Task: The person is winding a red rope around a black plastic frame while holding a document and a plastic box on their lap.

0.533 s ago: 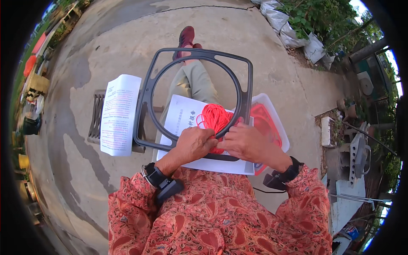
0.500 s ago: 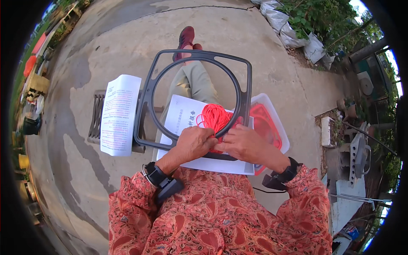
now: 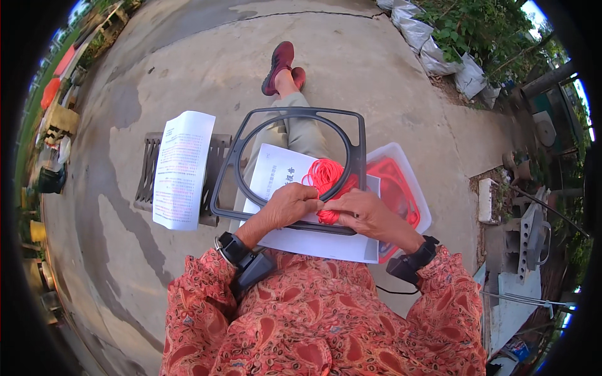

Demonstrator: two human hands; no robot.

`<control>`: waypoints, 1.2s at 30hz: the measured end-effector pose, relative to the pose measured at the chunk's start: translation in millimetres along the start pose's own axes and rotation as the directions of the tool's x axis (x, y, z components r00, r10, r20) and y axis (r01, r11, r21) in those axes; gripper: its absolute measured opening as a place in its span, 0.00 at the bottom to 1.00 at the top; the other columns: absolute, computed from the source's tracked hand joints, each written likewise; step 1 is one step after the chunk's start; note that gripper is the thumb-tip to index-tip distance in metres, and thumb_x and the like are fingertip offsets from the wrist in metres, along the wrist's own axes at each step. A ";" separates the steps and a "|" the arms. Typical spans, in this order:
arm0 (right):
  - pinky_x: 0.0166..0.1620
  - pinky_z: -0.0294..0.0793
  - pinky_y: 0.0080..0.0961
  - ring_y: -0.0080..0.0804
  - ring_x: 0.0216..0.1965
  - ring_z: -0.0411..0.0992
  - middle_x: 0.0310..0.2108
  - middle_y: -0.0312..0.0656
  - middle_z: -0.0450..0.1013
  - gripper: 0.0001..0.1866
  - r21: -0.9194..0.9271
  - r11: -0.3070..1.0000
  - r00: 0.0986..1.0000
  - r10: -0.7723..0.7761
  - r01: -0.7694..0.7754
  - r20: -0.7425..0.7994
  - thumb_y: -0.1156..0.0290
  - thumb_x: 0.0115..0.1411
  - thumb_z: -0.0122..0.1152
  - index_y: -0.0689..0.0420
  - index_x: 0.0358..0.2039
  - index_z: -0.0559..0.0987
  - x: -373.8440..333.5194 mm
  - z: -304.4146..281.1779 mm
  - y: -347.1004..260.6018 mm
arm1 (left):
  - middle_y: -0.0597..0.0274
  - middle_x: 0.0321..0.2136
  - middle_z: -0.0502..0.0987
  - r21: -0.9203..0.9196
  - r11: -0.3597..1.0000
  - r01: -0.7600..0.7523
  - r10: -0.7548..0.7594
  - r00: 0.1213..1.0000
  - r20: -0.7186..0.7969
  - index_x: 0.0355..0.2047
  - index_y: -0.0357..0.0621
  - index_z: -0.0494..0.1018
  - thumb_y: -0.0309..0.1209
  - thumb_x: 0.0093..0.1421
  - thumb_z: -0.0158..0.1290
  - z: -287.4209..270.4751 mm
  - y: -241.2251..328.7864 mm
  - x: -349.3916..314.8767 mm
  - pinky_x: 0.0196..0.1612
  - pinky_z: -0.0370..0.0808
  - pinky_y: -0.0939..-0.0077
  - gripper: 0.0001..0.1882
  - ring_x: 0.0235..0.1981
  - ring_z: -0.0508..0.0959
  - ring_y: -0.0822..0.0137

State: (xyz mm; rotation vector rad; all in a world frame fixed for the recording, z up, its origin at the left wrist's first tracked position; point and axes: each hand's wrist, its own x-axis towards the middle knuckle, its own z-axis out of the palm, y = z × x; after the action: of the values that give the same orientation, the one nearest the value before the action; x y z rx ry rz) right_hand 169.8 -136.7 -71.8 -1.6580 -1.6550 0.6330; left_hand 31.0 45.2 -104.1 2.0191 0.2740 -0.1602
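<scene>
A black plastic frame (image 3: 359,145) with a round inner ring stands tilted above my lap. A bundle of bright red cord (image 3: 325,173) sits against the ring's near right part, with loops above and below the rim. My left hand (image 3: 288,207) is closed at the bundle's left side, thumb and fingers pinched on the cord. From the right, my right hand (image 3: 367,213) pinches the cord close to the frame's lower edge, its fingertips nearly meeting the left ones. The hands hide the exact strand and part of the rim. Beneath lies a printed white sheet (image 3: 326,246) on my lap.
A clear plastic box (image 3: 424,210) with red pieces (image 3: 396,188) stands right of my lap. To the left, another printed sheet (image 3: 183,169) lies on a slatted grey stool (image 3: 148,169). White sacks (image 3: 436,57) and plants edge the concrete at the far right.
The frame has tipped, its far edge sinking toward me. My hands stay at the cord, and the right fingers have shifted on it. The whole view has moved slightly.
</scene>
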 end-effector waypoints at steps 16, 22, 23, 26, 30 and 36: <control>0.37 0.71 0.34 0.35 0.29 0.71 0.30 0.46 0.71 0.23 0.955 0.280 0.942 0.283 0.100 -0.182 0.56 0.65 0.57 0.51 0.55 0.65 -52.5 -23.1 -103.5 | 0.61 0.18 0.75 -0.175 0.982 0.072 -0.103 0.980 -0.171 0.48 0.41 0.70 0.34 0.58 0.57 11.1 6.8 2.7 0.28 0.69 0.75 0.20 0.22 0.72 0.72; 0.32 0.67 0.31 0.32 0.24 0.67 0.26 0.43 0.66 0.26 0.997 0.054 0.875 0.478 0.059 -0.078 0.57 0.62 0.60 0.51 0.56 0.64 -54.7 -8.0 -112.2 | 0.59 0.19 0.76 -0.185 0.981 -0.050 0.019 0.986 -0.165 0.40 0.38 0.76 0.34 0.55 0.59 13.9 -5.4 6.0 0.28 0.70 0.73 0.15 0.21 0.74 0.70; 0.33 0.68 0.31 0.32 0.25 0.67 0.27 0.44 0.67 0.26 0.997 0.060 0.900 0.429 0.052 -0.073 0.57 0.62 0.60 0.52 0.56 0.64 -52.7 -8.9 -110.7 | 0.59 0.19 0.76 -0.186 0.981 -0.053 0.021 0.985 -0.171 0.40 0.38 0.76 0.34 0.55 0.59 16.7 -10.1 5.8 0.28 0.70 0.73 0.15 0.21 0.74 0.70; 0.35 0.71 0.33 0.34 0.28 0.70 0.30 0.46 0.70 0.26 0.981 0.181 0.920 0.370 0.067 -0.131 0.58 0.62 0.61 0.53 0.55 0.64 -40.2 -18.7 -109.1 | 0.50 0.24 0.79 -0.058 0.998 0.015 -0.024 0.987 -0.160 0.31 0.40 0.77 0.40 0.50 0.59 15.3 -0.9 0.1 0.33 0.73 0.60 0.16 0.27 0.79 0.51; 0.40 0.75 0.35 0.35 0.35 0.74 0.36 0.48 0.73 0.25 0.832 0.534 0.877 0.314 0.154 -0.363 0.62 0.60 0.66 0.56 0.52 0.68 -0.1 -46.1 -101.8 | 0.47 0.24 0.79 0.124 0.992 -0.011 0.033 0.985 -0.172 0.31 0.41 0.77 0.40 0.51 0.57 23.1 -2.3 -3.6 0.35 0.73 0.54 0.15 0.30 0.79 0.46; 0.43 0.78 0.28 0.29 0.40 0.75 0.40 0.43 0.75 0.23 0.801 0.572 0.783 0.410 0.179 -0.468 0.62 0.62 0.64 0.59 0.52 0.69 72.7 -54.7 -54.8 | 0.48 0.18 0.76 0.194 0.979 -0.055 0.089 0.982 -0.169 0.31 0.41 0.77 0.44 0.56 0.57 26.2 0.2 -9.9 0.31 0.72 0.55 0.17 0.24 0.78 0.46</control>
State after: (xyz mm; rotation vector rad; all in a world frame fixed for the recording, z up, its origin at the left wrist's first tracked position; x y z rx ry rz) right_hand 180.6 -75.6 14.4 -1.0667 -0.5606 0.6774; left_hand 21.7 20.5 -113.4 2.2324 0.3059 0.0413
